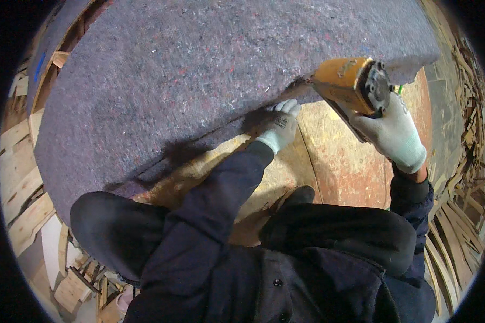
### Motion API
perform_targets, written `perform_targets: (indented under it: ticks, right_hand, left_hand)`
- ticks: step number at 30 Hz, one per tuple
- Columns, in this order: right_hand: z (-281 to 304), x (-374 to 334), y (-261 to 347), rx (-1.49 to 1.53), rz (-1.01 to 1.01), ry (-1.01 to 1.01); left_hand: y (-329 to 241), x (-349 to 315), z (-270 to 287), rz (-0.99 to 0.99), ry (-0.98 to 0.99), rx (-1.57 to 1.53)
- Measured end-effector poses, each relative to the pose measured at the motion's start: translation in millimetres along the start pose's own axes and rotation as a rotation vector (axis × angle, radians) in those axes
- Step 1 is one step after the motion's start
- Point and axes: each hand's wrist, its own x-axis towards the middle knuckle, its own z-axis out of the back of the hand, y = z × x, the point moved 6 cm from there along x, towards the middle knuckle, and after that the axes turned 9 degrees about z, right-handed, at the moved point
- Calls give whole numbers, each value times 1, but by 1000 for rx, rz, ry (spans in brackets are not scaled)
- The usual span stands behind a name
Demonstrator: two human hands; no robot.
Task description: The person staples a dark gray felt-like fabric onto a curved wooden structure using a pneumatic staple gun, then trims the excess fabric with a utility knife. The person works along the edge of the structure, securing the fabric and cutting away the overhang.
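In my right hand (396,132), gloved in white, is a yellow pneumatic staple gun (342,81) with a black end cap. Its nose meets the front edge of a thick grey felt sheet (199,59) flecked with coloured fibres. My left hand (279,125), in a grey-and-white glove, presses at the felt's lower edge, left of the staple gun. The fingers lie stretched along the fold, with their tips partly tucked against the felt. Below that edge shows a worn wooden board (339,156) with yellowish and reddish patches.
Heaps of thin wooden offcuts (471,204) line the right side. More wood pieces (21,177) lie at the left, beside a wooden frame edge (64,56). My bent knees (339,231) are close to the board. A shoe (299,195) rests on it.
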Motion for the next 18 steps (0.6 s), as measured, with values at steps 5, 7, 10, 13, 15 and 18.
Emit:
perform_targets:
  ticks: [5, 7, 10, 13, 15, 18]
  right_hand:
    - [30, 0, 7, 365, -155, -30]
    - [37, 14, 7, 199, -127, -27]
    - [30, 35, 11, 208, -52, 2]
    - [1, 55, 26, 420, 112, 51]
    - [-20, 62, 39, 520, 36, 349]
    - [-34, 63, 62, 369, 92, 436]
  left_hand:
    - [2, -9, 25, -14, 326, 185]
    - [15, -26, 48, 44, 605, 404]
    - [21, -61, 124, -160, 615, 547]
    - [64, -137, 219, 304, 763, 710]
    - [64, -209, 284, 398, 577, 608]
    - [84, -324, 363, 786, 504, 454]
